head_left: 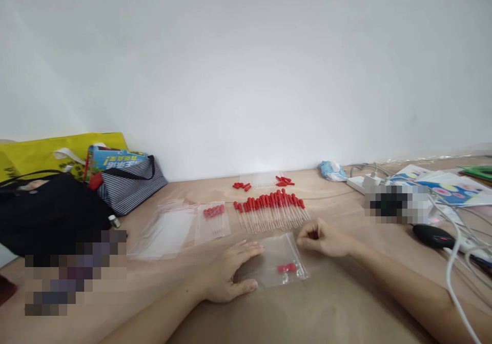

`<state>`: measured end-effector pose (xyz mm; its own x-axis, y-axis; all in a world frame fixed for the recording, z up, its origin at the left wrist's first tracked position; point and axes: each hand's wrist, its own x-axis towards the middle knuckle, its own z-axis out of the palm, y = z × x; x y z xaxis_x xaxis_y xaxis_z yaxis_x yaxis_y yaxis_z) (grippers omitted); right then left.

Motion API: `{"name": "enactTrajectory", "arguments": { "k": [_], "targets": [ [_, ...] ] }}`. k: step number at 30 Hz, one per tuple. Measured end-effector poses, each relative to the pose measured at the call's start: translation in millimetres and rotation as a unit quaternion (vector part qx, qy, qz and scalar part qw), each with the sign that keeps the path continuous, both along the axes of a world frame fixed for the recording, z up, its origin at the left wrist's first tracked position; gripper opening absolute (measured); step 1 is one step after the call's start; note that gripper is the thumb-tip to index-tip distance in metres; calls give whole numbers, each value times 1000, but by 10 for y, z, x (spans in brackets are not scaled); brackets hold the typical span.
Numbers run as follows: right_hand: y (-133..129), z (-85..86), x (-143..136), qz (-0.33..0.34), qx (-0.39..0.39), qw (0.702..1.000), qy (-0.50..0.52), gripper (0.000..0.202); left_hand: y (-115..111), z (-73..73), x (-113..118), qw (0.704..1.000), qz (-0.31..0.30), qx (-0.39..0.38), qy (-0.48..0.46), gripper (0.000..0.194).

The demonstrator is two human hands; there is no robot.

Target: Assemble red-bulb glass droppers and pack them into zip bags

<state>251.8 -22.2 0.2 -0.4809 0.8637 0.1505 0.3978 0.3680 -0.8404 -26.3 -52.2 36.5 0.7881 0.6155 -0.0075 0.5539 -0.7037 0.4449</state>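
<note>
My left hand (234, 272) lies with fingers spread on the left side of a clear zip bag (269, 262). Inside that bag, near its right side, are red rubber bulbs (286, 267). My right hand (325, 237) is curled just beyond the bag's upper right corner, thumb and fingers together; whatever they may hold is hidden. Past both hands lies a row of droppers (271, 213), thin clear tubes with red bulbs pointing to the wall. Left of the row, a filled zip bag (212, 221) contains several droppers.
Flat zip bags (169, 231) are stacked on the left. Loose red bulbs (284, 181) and tubes lie near the wall. A black bag (49, 210) and a striped bag (130, 185) stand at left. Wipes (332, 170), a black mouse (433, 237) and a white cable (451, 272) are at right.
</note>
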Motion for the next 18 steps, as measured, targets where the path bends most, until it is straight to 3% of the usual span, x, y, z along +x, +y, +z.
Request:
{"name": "enactTrajectory", "arguments": {
  "k": [2, 4, 6, 11, 18],
  "targets": [
    [216, -41, 77, -129, 28, 991, 12, 24, 14, -15, -10, 1000, -10, 5, -2, 54],
    [456, -81, 131, -278, 48, 959, 10, 21, 26, -30, -15, 1000, -18, 7, -8, 52],
    [686, -104, 167, -332, 51, 942, 5, 18, 31, -36, -13, 1000, -25, 6, -9, 51],
    [1097, -130, 186, -362, 42, 931, -5, 21, 22, -28, -4, 1000, -26, 6, -14, 53],
    [1300, -232, 111, -324, -8, 946, 13, 16, 35, -41, -19, 1000, -28, 10, -10, 48]
  ]
}}
